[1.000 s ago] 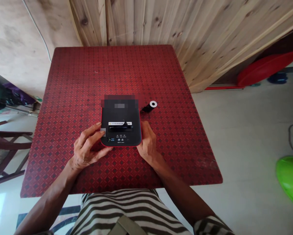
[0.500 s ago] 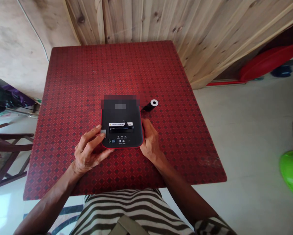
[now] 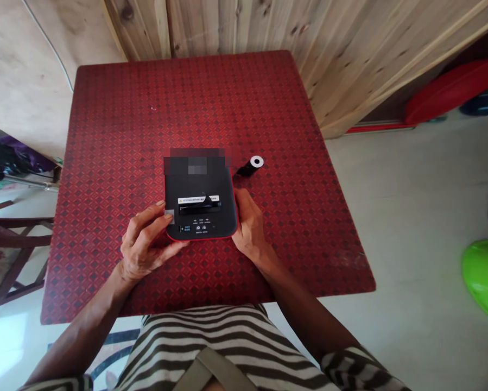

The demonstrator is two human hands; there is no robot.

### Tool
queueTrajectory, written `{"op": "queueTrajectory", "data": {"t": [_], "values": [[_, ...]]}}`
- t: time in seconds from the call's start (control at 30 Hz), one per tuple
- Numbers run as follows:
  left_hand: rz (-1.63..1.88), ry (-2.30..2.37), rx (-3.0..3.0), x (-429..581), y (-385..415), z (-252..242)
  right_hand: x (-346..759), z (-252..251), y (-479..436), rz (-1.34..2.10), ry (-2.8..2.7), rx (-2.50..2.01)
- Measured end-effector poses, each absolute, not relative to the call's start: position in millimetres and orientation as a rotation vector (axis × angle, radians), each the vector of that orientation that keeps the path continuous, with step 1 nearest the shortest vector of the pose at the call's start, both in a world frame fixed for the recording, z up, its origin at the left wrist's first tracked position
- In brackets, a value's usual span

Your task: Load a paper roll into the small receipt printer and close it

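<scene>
A black device with a red rim [image 3: 198,187] is between my two hands, over the red patterned table [image 3: 187,103]. On its top are a white label strip, a dark slot and small printed marks. My left hand [image 3: 146,239] grips its near left corner, with fingertips at a small grey tab [image 3: 169,216] and the thumb along the near edge. Wrapped round the right side is my right hand [image 3: 249,225], its fingertips hidden under the device. A black roll with a white end [image 3: 255,163] lies just beyond, to the right.
A wooden plank wall [image 3: 227,27] borders the table's far side. To the left stands a dark wooden chair [image 3: 18,255]. At the right are a green plastic object [image 3: 483,277] and a red round object [image 3: 455,89] near the floor.
The whole view has shifted slightly, so the table and device appear a little higher. Both hands keep their hold on the device, with hardly any other difference.
</scene>
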State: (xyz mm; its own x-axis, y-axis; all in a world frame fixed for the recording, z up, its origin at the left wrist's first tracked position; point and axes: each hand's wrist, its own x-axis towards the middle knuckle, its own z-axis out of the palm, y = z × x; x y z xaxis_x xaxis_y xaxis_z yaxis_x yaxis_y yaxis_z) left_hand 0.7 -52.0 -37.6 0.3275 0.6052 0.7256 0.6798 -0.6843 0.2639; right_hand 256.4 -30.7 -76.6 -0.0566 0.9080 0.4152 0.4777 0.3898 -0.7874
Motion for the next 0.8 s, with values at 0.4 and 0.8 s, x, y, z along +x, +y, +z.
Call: {"op": "queueTrajectory", "data": {"t": [0.4,0.8], "values": [[-1.371,-1.276,-2.543,-3.4,-49.3,-34.8,256.3,-78.4,-29.9,0.589,-1.655,-1.238],[-1.504,-1.335,-2.689,-5.0,-43.0,-35.7,255.5,-75.7,-28.9,0.591,-1.646,-1.257]]}}
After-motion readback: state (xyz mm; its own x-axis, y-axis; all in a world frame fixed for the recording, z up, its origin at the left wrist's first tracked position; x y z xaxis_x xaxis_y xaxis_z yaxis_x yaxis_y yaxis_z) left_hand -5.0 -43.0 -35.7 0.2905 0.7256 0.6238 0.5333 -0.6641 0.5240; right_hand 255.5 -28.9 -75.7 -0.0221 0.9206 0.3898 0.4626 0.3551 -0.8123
